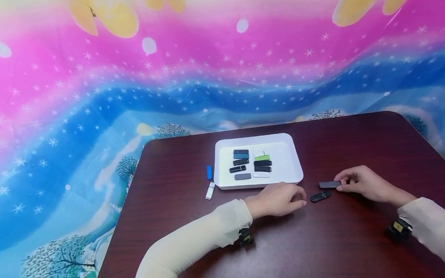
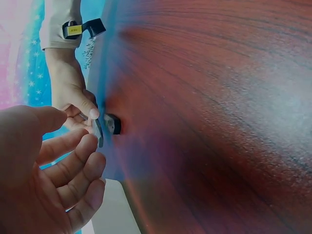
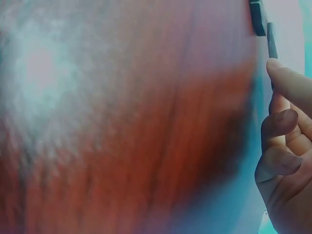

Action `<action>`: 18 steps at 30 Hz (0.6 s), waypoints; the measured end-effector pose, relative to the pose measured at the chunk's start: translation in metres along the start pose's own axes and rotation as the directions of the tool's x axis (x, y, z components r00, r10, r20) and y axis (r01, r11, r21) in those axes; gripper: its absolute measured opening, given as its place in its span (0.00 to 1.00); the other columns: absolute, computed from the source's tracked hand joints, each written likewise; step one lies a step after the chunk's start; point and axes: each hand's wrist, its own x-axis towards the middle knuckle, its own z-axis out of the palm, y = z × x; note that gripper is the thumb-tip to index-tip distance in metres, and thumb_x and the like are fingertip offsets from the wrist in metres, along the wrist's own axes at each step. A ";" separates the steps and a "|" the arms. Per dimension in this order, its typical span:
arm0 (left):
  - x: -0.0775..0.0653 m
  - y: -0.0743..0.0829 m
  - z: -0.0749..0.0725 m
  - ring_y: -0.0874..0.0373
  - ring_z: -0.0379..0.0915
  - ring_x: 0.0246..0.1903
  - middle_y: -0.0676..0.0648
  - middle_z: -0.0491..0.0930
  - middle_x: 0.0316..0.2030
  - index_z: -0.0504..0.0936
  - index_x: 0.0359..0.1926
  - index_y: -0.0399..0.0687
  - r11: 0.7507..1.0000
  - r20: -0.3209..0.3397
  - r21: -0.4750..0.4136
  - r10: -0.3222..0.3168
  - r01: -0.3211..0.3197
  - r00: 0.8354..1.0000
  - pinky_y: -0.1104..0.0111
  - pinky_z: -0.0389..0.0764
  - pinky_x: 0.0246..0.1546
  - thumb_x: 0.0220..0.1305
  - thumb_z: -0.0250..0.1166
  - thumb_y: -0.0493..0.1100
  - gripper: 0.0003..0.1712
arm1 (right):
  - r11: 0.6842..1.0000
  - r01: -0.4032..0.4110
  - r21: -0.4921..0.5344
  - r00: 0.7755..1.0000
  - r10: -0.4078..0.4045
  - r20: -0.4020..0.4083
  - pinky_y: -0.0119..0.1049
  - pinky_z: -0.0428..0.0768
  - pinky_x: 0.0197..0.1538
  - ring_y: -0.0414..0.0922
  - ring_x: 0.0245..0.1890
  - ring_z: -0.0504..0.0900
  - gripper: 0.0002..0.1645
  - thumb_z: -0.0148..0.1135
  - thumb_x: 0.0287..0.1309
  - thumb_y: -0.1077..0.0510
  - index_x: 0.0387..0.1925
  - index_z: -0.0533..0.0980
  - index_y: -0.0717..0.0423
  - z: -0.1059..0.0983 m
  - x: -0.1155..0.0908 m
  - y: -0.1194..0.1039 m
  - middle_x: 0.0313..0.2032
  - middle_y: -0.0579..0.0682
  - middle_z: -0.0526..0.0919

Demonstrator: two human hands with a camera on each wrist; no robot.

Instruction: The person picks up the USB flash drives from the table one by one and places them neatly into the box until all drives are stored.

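Between thumb and fingers, my right hand (image 1: 367,185) pinches the end of a flat grey USB stick (image 1: 328,184), to the right of the white tray. The right wrist view shows this grey stick (image 3: 272,41) edge-on, held at the thumb tip. Just in front of it a black USB stick (image 1: 320,196) lies on the table. My left hand (image 1: 276,199) is at the tray's front edge, its fingers loosely bent and nothing in its grasp. In the left wrist view that hand (image 2: 68,170) shows a bare palm.
The white tray (image 1: 295,161) holds two columns of USB sticks in black, grey, white, green and blue. Left of it on the dark wooden table (image 1: 166,206) lie a blue USB stick (image 1: 209,172) and a white USB stick (image 1: 210,191). A patterned cloth (image 1: 219,53) hangs behind.
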 end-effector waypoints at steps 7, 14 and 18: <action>0.001 0.000 -0.008 0.74 0.70 0.29 0.66 0.76 0.28 0.84 0.50 0.63 1.000 -0.018 -0.011 -0.009 0.009 1.000 0.81 0.68 0.29 0.74 0.58 0.55 0.12 | 0.999 0.014 -0.045 0.999 -0.015 -0.031 0.31 0.70 0.25 0.36 0.21 0.71 0.10 0.70 0.59 0.65 0.43 0.83 0.60 -0.009 -0.002 -0.002 0.29 0.42 0.80; 0.000 0.000 -0.019 0.73 0.71 0.31 0.65 0.77 0.30 0.84 0.51 0.62 0.999 -0.024 -0.034 -0.020 0.019 1.000 0.81 0.69 0.31 0.74 0.58 0.54 0.12 | 0.998 0.024 -0.059 0.997 -0.028 -0.069 0.31 0.70 0.23 0.37 0.19 0.69 0.11 0.71 0.56 0.66 0.42 0.83 0.60 -0.014 0.000 -0.006 0.28 0.42 0.79; -0.002 -0.001 -0.022 0.72 0.72 0.32 0.65 0.77 0.31 0.84 0.51 0.62 0.999 -0.034 -0.050 -0.020 0.018 0.999 0.82 0.70 0.32 0.74 0.58 0.54 0.12 | 0.999 0.028 -0.047 0.997 -0.032 -0.077 0.31 0.69 0.23 0.37 0.18 0.69 0.10 0.71 0.57 0.67 0.42 0.83 0.60 -0.016 0.001 -0.009 0.27 0.42 0.79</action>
